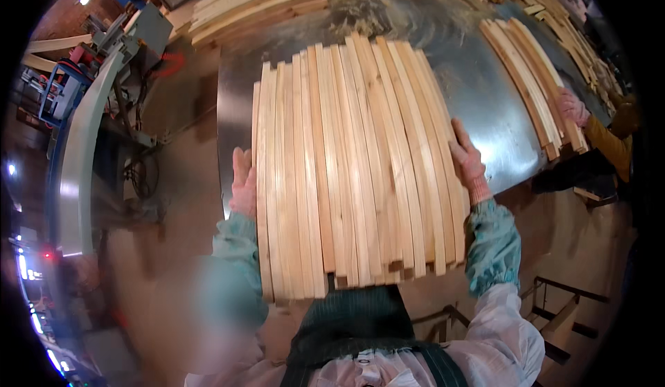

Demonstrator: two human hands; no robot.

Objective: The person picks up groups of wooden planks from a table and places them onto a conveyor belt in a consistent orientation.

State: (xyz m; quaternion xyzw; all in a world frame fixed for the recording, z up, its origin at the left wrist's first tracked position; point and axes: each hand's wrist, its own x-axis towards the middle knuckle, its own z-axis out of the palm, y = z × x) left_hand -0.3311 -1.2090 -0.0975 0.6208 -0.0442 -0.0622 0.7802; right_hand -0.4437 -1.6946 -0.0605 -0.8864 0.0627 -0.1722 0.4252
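Observation:
A wide row of long, pale wooden strips [353,158] lies side by side in front of me, their ends uneven. Its near end juts past the front edge of the metal table [234,103] toward my apron. On the left side my left hand [244,185] presses against the outermost strip, fingers pointing away from me. My right hand [467,157] grips the opposite side, its thumb and fingers partly hidden by the wood. Both hands wear pinkish gloves, with green sleeve covers above, and they clasp the row between them.
A co-worker's gloved hand [573,107] touches a smaller group of strips [526,82] at the table's right. Stacked boards [256,2] stand at the far left, with more strips along the back. Machinery [86,137] is on the left; a metal frame [564,311] stands low right.

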